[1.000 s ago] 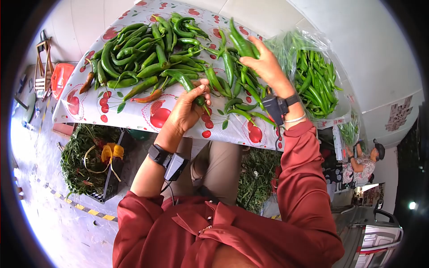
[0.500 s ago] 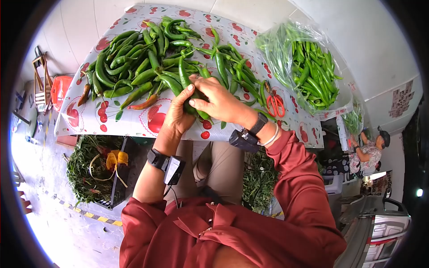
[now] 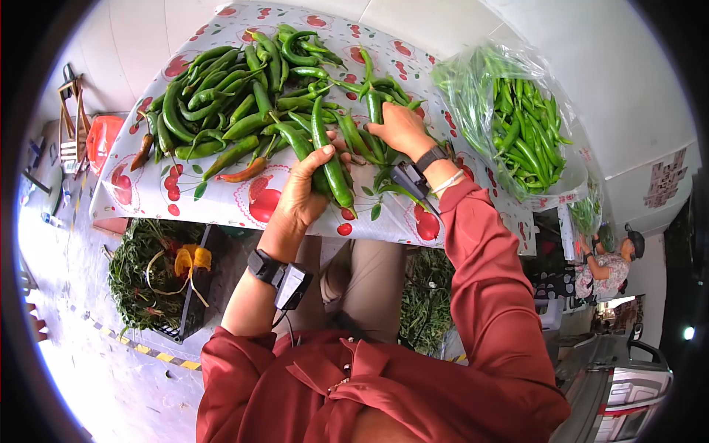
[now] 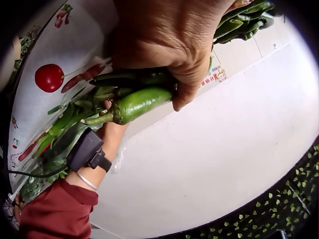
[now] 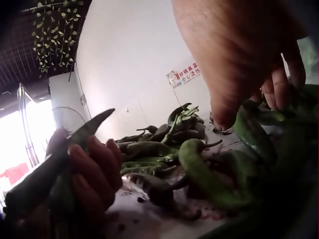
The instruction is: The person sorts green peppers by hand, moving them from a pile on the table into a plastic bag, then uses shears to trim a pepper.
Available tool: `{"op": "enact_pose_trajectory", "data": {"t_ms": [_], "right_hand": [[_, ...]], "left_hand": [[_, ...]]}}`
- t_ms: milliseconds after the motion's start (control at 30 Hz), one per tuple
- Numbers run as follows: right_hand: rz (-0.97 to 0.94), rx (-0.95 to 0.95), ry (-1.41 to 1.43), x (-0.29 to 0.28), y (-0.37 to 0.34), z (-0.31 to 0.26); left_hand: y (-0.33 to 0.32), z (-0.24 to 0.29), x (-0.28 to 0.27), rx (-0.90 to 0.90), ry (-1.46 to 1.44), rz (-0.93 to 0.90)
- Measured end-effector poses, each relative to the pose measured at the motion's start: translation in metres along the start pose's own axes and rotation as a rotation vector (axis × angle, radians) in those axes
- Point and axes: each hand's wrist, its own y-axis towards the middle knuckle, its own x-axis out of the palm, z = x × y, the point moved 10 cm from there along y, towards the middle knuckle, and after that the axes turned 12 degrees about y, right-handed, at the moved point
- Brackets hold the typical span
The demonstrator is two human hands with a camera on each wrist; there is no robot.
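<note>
Two long green chili peppers lie side by side in my left hand, its thumb pressed over them. In the left wrist view a glossy green chili pepper and a darker one stick out from that hand. Over the looser chili peppers right of the pile, my right hand reaches down with its thumb beside an upright pepper. The right wrist view has the fingers and thumb of that hand spread apart, just above a dark green pepper.
A big pile of green chili peppers, a few reddish, covers the left of the fruit-print tablecloth. To the right stands a clear plastic bag of green peppers. Below the table sits a black crate of greens.
My right hand brought a pepper to the left hand, then moved away rightward to the loose peppers. The left hand now holds an extra pepper beside the first.
</note>
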Motion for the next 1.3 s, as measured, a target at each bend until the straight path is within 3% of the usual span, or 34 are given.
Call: {"op": "enact_pose_trajectory", "data": {"t_ms": [233,333,367,433,533,633,700,767,900,1000,1133,1233,1300], "right_hand": [[0.06,0.057,0.141,0.003,0.022,0.021],[0.038,0.078,0.715,-0.009,0.021,0.036],[-0.045,0.085,0.921,-0.018,0.011,0.035],[-0.096,0.193,1.213,-0.029,0.001,0.039],[-0.128,0.218,1.351,-0.041,-0.013,0.037],[-0.219,0.26,1.269,-0.031,-0.031,0.028],[-0.266,0.259,1.365,-0.028,-0.042,0.017],[-0.266,0.126,1.466,-0.035,-0.05,-0.009],[-0.365,0.04,1.253,-0.007,-0.077,-0.045],[-0.26,-0.15,1.014,0.0,-0.094,-0.067],[-0.384,-0.049,1.051,0.015,-0.101,-0.061],[-0.212,-0.193,1.155,-0.002,-0.094,-0.064],[-0.259,-0.1,1.053,0.006,-0.087,-0.06]], "left_hand": [[0.0,0.001,-0.002,-0.002,0.008,0.003],[0.0,-0.003,-0.001,-0.027,-0.005,-0.01],[0.001,-0.004,0.0,-0.031,-0.009,-0.012],[0.002,-0.002,0.001,-0.003,-0.008,-0.028],[0.002,-0.002,0.0,-0.002,-0.016,-0.032],[0.0,0.0,0.005,-0.001,-0.014,-0.033],[0.0,0.001,0.007,0.015,-0.017,-0.039],[0.003,0.003,0.009,0.044,-0.051,-0.066],[0.002,0.009,0.01,0.098,-0.055,-0.09],[0.0,0.003,-0.003,0.006,-0.095,0.002],[-0.002,0.0,0.0,-0.03,-0.07,-0.032],[-0.002,0.002,0.002,-0.012,-0.03,-0.009],[-0.003,0.0,-0.002,-0.017,0.007,0.027]]}}
